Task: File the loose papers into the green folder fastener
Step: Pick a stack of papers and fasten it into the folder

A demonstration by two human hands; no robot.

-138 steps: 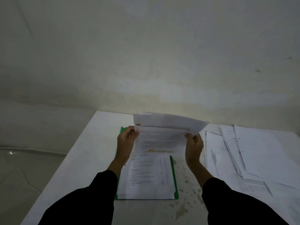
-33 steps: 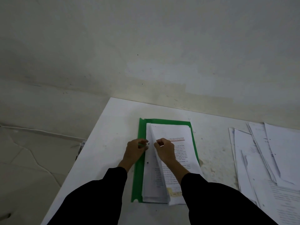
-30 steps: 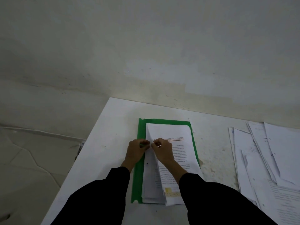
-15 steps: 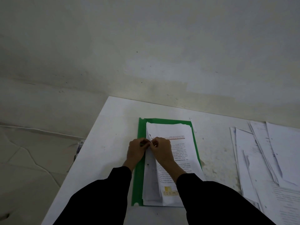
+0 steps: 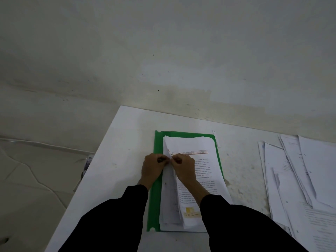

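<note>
Left hand (image 5: 152, 169), right hand (image 5: 185, 168) pinch sheet (image 5: 206, 171) over green folder (image 5: 157, 142).

Single head-worn view — faces forward-down, close over table (image 5: 118, 151) — wall (image 5: 163, 51) beyond

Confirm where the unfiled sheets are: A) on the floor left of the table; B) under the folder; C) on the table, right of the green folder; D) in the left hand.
C: the loose papers lie spread on the table right of the green folder; the left hand and right hand pinch the top sheet at its edge.
</note>
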